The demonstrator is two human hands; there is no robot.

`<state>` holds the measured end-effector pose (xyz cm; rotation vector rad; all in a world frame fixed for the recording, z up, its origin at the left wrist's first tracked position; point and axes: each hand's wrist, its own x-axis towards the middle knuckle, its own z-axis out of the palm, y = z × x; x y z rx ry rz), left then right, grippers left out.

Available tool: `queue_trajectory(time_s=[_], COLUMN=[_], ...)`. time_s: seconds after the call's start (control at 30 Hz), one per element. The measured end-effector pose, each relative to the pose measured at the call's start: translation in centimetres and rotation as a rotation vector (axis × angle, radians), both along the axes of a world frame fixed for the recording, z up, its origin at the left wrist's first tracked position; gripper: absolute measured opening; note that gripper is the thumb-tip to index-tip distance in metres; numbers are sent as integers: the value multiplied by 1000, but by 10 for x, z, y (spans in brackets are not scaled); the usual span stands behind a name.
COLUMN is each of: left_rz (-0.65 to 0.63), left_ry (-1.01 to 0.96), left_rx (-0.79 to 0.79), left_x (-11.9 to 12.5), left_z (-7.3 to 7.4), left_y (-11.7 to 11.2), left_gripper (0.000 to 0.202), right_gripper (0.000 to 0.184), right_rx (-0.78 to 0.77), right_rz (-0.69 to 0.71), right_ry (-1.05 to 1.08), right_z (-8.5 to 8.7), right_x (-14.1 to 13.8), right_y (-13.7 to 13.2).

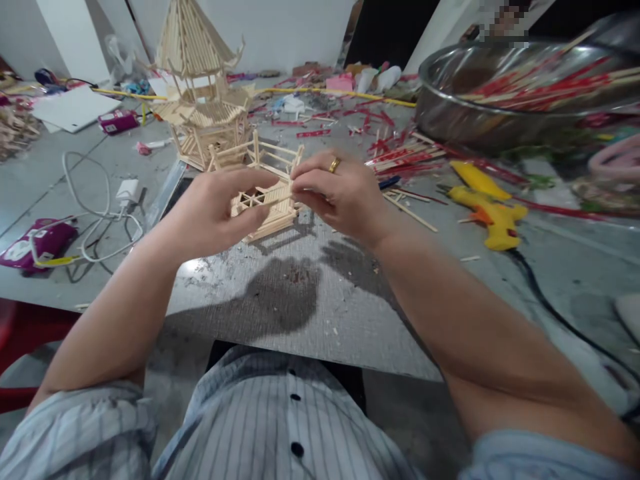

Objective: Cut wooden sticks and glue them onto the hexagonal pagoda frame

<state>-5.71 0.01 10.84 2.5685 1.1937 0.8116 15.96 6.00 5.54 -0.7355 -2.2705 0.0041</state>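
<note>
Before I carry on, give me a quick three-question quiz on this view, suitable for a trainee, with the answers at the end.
1. True or false: a gold ring is worn on the right hand.
2. What colour is the body of the glue gun on the table?
A) red
B) yellow
C) purple
3. What stands just beyond the roofless stick frame, toward the left of the picture?

Key:
1. True.
2. B.
3. A wooden pavilion model with a pointed roof.
</note>
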Motion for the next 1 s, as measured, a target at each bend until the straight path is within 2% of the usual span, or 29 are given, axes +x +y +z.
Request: queue_trajectory(time_s=[0.13, 0.27, 0.37, 0.47, 0.5, 0.6, 0.67, 0.83, 0.9, 1.0], left_rz=[116, 122, 106, 82, 78, 80, 75, 56, 62, 93], left_ry=[28, -82, -259, -455, -511, -622, -664, -725, -732, -759], left_rx=[-105, -267, -436, -570, -598, -655, -667, -695, -718, -781], left_x=[26, 40, 48, 55, 56, 59, 59, 58, 57, 56], left_z=[-5, -23, -34, -43, -45, -54, -60, -70, -71, -71], left_y=[2, 4, 3, 6, 7, 14, 17, 16, 14, 12], left_gripper=[21, 19, 14, 6, 5, 8, 8, 7, 6, 4], right_gripper=[37, 45, 47, 40, 40, 42, 39, 19, 17, 23], right_rx=[-20, -35, -111, -226, -262, -389, -429, -355, -368, -395], right_rz=[-8, -115, -343, -623, -661, -661, -664, -692, -732, -777], right_ry=[-75, -52, 9, -104, -167, -324, -371, -382, -329, -170], right_z=[13, 14, -5, -33, -42, -62, -68, -69, -69, -69], right_x=[4, 20, 50, 88, 99, 120, 121, 109, 107, 108], right_y=[-15, -31, -31, -17, -11, 5, 10, 10, 9, 9])
